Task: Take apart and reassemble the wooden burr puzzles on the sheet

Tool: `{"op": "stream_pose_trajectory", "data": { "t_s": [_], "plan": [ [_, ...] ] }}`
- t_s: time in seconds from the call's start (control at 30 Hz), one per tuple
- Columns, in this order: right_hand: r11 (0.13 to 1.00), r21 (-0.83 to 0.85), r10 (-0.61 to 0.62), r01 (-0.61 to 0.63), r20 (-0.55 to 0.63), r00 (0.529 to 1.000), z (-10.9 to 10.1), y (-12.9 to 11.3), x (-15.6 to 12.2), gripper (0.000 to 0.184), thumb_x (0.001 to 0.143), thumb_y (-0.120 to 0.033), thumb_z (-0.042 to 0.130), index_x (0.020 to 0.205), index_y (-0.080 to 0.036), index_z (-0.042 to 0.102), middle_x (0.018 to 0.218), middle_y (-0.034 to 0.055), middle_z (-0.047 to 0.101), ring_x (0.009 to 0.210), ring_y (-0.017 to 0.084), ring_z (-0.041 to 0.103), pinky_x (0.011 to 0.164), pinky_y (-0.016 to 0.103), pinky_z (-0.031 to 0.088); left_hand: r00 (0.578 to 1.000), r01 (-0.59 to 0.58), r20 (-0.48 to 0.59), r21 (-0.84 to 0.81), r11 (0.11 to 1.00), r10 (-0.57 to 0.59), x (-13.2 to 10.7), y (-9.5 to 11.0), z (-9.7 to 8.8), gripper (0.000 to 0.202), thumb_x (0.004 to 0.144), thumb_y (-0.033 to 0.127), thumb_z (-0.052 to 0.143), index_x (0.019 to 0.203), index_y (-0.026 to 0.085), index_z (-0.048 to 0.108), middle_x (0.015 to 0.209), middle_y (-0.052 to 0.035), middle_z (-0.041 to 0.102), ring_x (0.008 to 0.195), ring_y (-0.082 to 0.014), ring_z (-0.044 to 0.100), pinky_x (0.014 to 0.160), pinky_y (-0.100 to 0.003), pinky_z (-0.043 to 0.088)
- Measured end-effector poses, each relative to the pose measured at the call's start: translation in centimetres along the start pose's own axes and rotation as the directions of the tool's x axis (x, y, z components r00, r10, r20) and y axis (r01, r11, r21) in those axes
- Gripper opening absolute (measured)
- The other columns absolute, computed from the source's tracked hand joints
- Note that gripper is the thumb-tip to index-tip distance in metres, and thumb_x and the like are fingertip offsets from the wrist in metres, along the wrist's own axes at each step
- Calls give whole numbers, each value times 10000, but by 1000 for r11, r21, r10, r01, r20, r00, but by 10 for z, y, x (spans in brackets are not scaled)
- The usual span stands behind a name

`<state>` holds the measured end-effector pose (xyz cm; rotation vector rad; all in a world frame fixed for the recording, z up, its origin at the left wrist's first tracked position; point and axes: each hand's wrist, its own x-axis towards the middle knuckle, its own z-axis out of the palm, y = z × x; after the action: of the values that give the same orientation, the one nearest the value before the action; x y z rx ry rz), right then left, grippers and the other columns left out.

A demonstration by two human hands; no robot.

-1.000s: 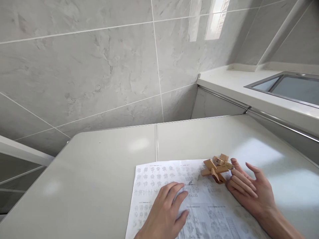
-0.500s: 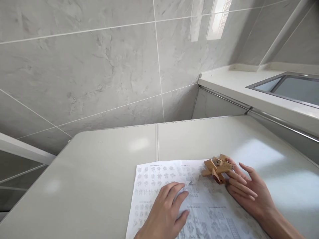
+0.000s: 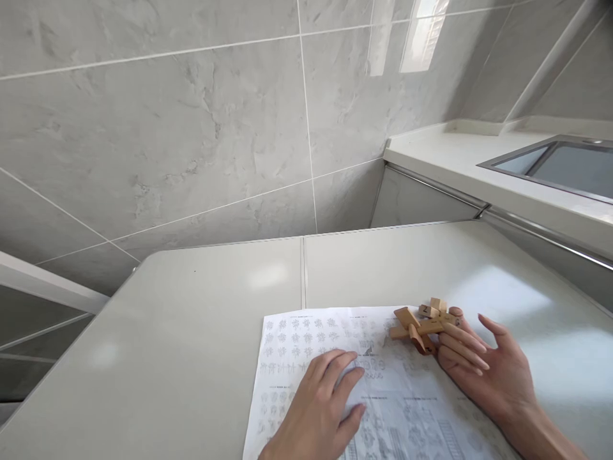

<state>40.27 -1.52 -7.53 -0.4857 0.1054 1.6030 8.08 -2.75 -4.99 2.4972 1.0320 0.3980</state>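
Several wooden puzzle pieces (image 3: 416, 329), some marked with numbers, lie crossed in a loose pile near the paper's far right edge. My right hand (image 3: 483, 364) rests beside them, palm partly upturned and thumb apart; its fingertips touch the nearest pieces without closing round them. One small block marked 2 (image 3: 425, 311) sits at the back of the pile. On the printed sheet (image 3: 306, 332), which carries rows of small grey diagrams, my left hand (image 3: 322, 399) lies palm down. Its fingers are loosely bent and apart, and nothing shows in them.
A pale table (image 3: 191, 345) with a seam across it bears the paper. Behind it rises a grey tiled wall (image 3: 191, 140). To the right stands a white counter (image 3: 440, 153) with a sink (image 3: 565, 166). A white frame bar (image 3: 48, 281) is at the left.
My right hand has shifted slightly right. Wooden pieces at the back of the pile have moved right with its fingers, away from the crossed ones. My left hand stays in place.
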Motion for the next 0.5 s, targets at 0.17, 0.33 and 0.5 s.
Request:
{"op": "stream_pose_trajectory", "data": {
  "t_s": [0.17, 0.33, 0.5],
  "plan": [
    [999, 22, -30, 30, 29, 999, -3, -4, 1, 58, 988, -228, 675, 1000, -228, 618, 557, -85, 575, 412, 115, 573, 438, 227, 524, 1000, -4, -10, -4, 1000, 4, -1, 0, 0, 491, 1022, 192, 732, 1483, 213, 566, 1588, -118, 613, 1485, -330, 556, 1182, -523, 585],
    [996, 4, -85, 84, 61, 995, 1, -12, -3, 119, 985, -236, 691, 910, -256, 600, 453, -131, 453, 371, 108, 488, 442, 224, 476, 1000, -4, -17, -6, 1000, 4, 0, 0, -2, 492, 1021, 187, 733, 1484, 206, 569, 1587, -121, 614, 1488, -331, 556, 1180, -519, 588],
    [999, -5, -43, 44, 144, 989, 5, -15, -9, 292, 957, -326, 775, 751, -269, 575, 409, -182, 100, 317, 67, 109, 463, 187, 444, 1000, -5, -28, -15, 1000, 4, -1, 1, -1, 486, 1021, 181, 727, 1482, 207, 574, 1580, -126, 617, 1486, -335, 559, 1178, -519, 587]
  ]
}}
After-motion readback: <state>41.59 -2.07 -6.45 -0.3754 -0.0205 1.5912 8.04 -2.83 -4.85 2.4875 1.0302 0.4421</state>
